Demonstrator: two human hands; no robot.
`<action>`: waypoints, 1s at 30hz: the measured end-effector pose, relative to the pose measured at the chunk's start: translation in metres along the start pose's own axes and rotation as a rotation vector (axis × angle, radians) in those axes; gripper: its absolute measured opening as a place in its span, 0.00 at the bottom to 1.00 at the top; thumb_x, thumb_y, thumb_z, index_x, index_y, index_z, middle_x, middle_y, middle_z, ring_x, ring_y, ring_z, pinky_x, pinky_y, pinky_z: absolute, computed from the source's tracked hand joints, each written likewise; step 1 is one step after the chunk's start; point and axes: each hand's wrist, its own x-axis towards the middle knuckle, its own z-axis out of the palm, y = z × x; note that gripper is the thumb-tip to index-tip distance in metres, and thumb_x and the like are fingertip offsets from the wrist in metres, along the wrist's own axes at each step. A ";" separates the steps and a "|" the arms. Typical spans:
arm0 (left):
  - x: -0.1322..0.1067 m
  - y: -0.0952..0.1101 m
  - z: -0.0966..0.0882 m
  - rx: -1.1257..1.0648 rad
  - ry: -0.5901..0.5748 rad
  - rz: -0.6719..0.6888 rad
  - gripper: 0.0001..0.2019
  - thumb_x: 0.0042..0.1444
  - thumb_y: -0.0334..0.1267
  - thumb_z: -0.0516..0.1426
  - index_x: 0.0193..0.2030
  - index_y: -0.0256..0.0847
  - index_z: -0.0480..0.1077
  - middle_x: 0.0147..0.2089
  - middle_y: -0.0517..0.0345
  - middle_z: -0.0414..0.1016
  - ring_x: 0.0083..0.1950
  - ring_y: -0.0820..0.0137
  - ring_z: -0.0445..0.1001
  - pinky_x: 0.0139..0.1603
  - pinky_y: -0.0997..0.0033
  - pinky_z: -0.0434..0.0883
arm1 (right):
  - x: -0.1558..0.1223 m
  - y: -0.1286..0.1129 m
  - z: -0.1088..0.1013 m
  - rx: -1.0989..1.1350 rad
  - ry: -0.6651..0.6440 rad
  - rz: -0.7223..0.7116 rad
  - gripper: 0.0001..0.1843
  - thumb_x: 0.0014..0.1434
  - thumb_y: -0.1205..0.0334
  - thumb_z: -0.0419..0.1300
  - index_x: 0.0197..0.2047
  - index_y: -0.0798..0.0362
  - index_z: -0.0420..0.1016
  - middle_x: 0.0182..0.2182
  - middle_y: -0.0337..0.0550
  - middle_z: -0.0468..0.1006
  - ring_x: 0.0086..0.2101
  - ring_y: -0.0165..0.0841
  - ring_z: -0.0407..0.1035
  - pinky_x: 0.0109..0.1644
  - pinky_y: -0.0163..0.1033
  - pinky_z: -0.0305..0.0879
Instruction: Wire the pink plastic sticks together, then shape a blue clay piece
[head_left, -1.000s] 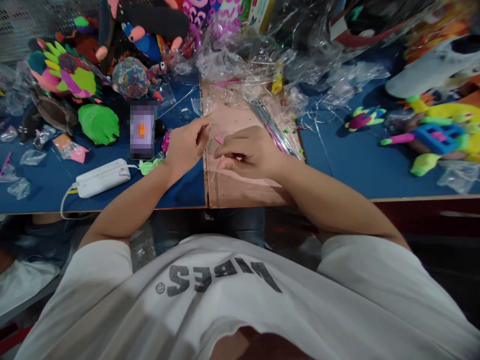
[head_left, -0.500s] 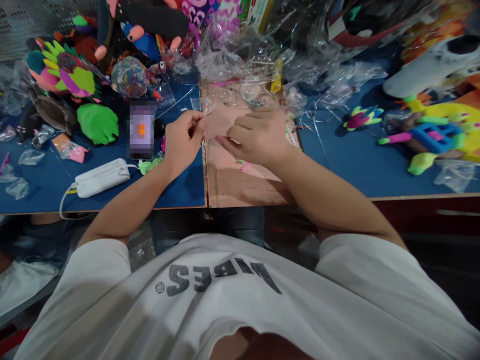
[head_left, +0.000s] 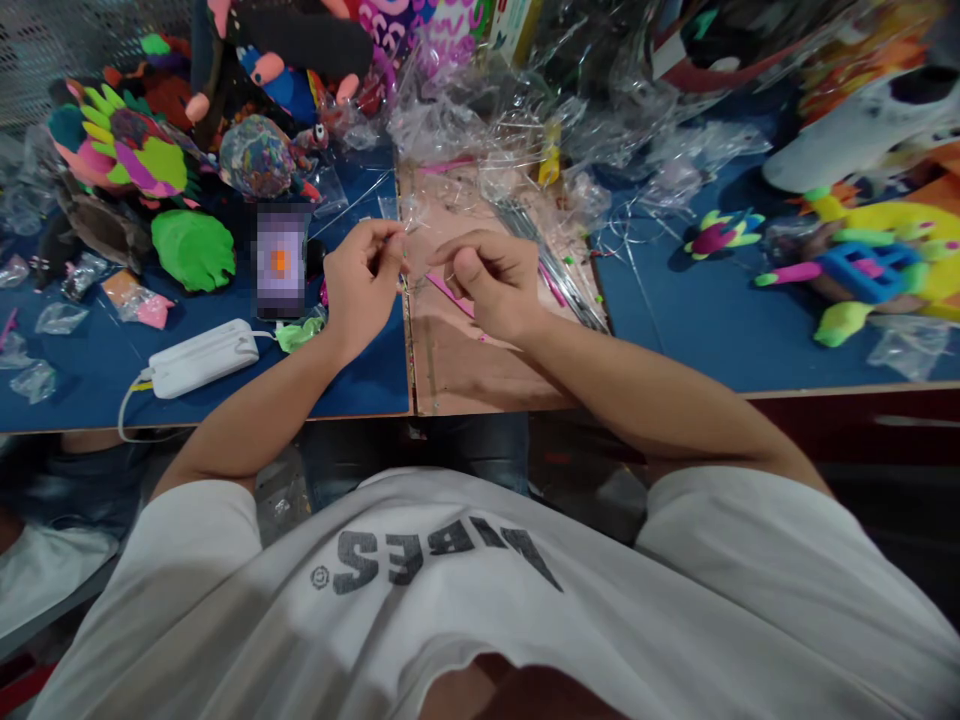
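At the centre of the frame, two bare hands are hovering over a wooden board set against a blue tabletop. The left hand, just left of the board's edge, is bringing its thumb and fingertips close together; whether a thin item is being pinched there cannot be told. The right hand, over the middle of the board, is curling its fingers loosely toward the thumb, and whether anything is being held between them likewise cannot be told. A slim pink stick is lying aslant at the centre, between the hands and running partly beneath the right one. Just beyond the right wrist, a bundle of thin metallic rods is lying diagonally on the board. Clear plastic wrapping is heaping up along the top centre, near an upright yellow piece. To the left, a phone with a blurred screen is resting near a white power unit and a flat green form. Colourful modelled figures are crowding the upper left, while a small turtle-like figure is sitting toward the right.
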 end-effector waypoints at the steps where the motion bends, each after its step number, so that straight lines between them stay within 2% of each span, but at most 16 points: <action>1: 0.000 -0.001 0.000 -0.003 0.003 -0.002 0.27 0.75 0.70 0.60 0.51 0.46 0.78 0.32 0.63 0.83 0.30 0.73 0.82 0.32 0.69 0.76 | 0.001 0.002 0.001 0.036 0.006 0.031 0.27 0.80 0.32 0.60 0.45 0.46 0.85 0.25 0.34 0.72 0.24 0.30 0.66 0.30 0.40 0.67; 3: 0.000 -0.002 0.000 0.005 0.001 0.005 0.26 0.75 0.69 0.60 0.51 0.46 0.78 0.32 0.62 0.83 0.31 0.72 0.83 0.34 0.68 0.78 | 0.001 0.012 0.004 0.058 0.053 0.033 0.27 0.75 0.28 0.66 0.51 0.44 0.83 0.27 0.34 0.71 0.25 0.31 0.66 0.32 0.41 0.69; 5: -0.001 -0.001 -0.001 0.029 -0.021 0.015 0.25 0.76 0.68 0.59 0.49 0.46 0.78 0.33 0.61 0.84 0.32 0.70 0.85 0.35 0.68 0.79 | -0.001 0.027 0.006 0.028 0.126 0.018 0.33 0.68 0.23 0.70 0.58 0.41 0.78 0.33 0.35 0.73 0.30 0.33 0.70 0.35 0.42 0.73; 7: -0.001 0.001 -0.003 0.063 -0.053 0.023 0.26 0.77 0.68 0.58 0.46 0.46 0.77 0.33 0.60 0.84 0.32 0.69 0.86 0.35 0.68 0.78 | -0.003 0.040 0.009 -0.019 0.160 0.036 0.41 0.63 0.18 0.70 0.64 0.38 0.72 0.43 0.40 0.77 0.38 0.36 0.75 0.40 0.43 0.77; 9: -0.001 0.004 -0.004 0.111 -0.067 0.032 0.25 0.78 0.66 0.57 0.46 0.46 0.77 0.34 0.60 0.85 0.34 0.69 0.87 0.38 0.68 0.79 | -0.005 0.044 0.010 -0.039 0.170 0.076 0.44 0.62 0.15 0.68 0.65 0.38 0.71 0.50 0.43 0.77 0.43 0.38 0.76 0.44 0.45 0.79; 11: -0.001 0.007 -0.006 0.167 -0.058 0.051 0.23 0.79 0.64 0.57 0.46 0.46 0.77 0.34 0.60 0.85 0.36 0.68 0.88 0.42 0.67 0.80 | -0.004 0.035 0.011 -0.001 0.185 0.107 0.41 0.63 0.14 0.66 0.59 0.40 0.74 0.46 0.43 0.77 0.41 0.38 0.76 0.43 0.45 0.78; 13: -0.002 0.011 -0.008 0.212 -0.054 0.068 0.22 0.80 0.63 0.56 0.47 0.47 0.76 0.35 0.60 0.85 0.36 0.67 0.88 0.44 0.66 0.80 | -0.003 0.016 0.010 0.067 0.173 0.161 0.37 0.64 0.16 0.67 0.49 0.43 0.79 0.36 0.39 0.76 0.33 0.35 0.71 0.37 0.43 0.73; 16: -0.004 0.014 -0.009 0.260 -0.068 0.075 0.22 0.81 0.63 0.55 0.48 0.47 0.77 0.36 0.59 0.86 0.38 0.66 0.88 0.46 0.64 0.79 | -0.002 -0.013 0.011 0.182 0.024 0.342 0.36 0.63 0.20 0.72 0.34 0.47 0.79 0.22 0.33 0.69 0.22 0.28 0.59 0.27 0.39 0.62; 19: -0.005 0.014 -0.008 0.275 -0.079 0.066 0.23 0.81 0.63 0.54 0.50 0.48 0.77 0.37 0.58 0.86 0.39 0.65 0.88 0.47 0.64 0.79 | -0.001 -0.024 0.015 0.336 -0.094 0.422 0.36 0.61 0.23 0.75 0.30 0.48 0.77 0.19 0.33 0.72 0.19 0.26 0.59 0.22 0.36 0.57; 21: -0.005 0.012 -0.007 0.253 -0.078 0.065 0.23 0.81 0.64 0.54 0.50 0.48 0.78 0.37 0.58 0.86 0.38 0.65 0.88 0.47 0.64 0.78 | -0.001 -0.023 0.017 0.393 -0.116 0.395 0.35 0.60 0.24 0.77 0.30 0.48 0.76 0.20 0.33 0.75 0.18 0.26 0.61 0.20 0.36 0.58; 24: -0.004 0.008 -0.006 0.219 -0.055 0.066 0.22 0.80 0.63 0.56 0.48 0.48 0.78 0.35 0.59 0.85 0.37 0.65 0.86 0.46 0.64 0.78 | 0.000 -0.017 0.015 0.353 -0.075 0.335 0.34 0.62 0.27 0.78 0.29 0.47 0.73 0.20 0.32 0.75 0.17 0.26 0.61 0.20 0.36 0.62; 27: -0.003 0.008 -0.005 0.191 -0.045 0.054 0.20 0.80 0.62 0.57 0.48 0.48 0.78 0.35 0.59 0.85 0.37 0.66 0.86 0.46 0.65 0.79 | 0.000 -0.014 0.009 0.195 -0.016 0.258 0.32 0.67 0.30 0.75 0.30 0.47 0.74 0.21 0.34 0.76 0.19 0.27 0.62 0.23 0.38 0.63; 30: -0.003 0.010 -0.006 0.168 -0.043 0.050 0.21 0.79 0.63 0.57 0.48 0.49 0.78 0.37 0.58 0.86 0.39 0.65 0.87 0.47 0.65 0.80 | -0.003 -0.011 0.003 -0.031 -0.032 0.082 0.30 0.71 0.31 0.72 0.30 0.46 0.77 0.22 0.36 0.77 0.22 0.30 0.65 0.27 0.41 0.63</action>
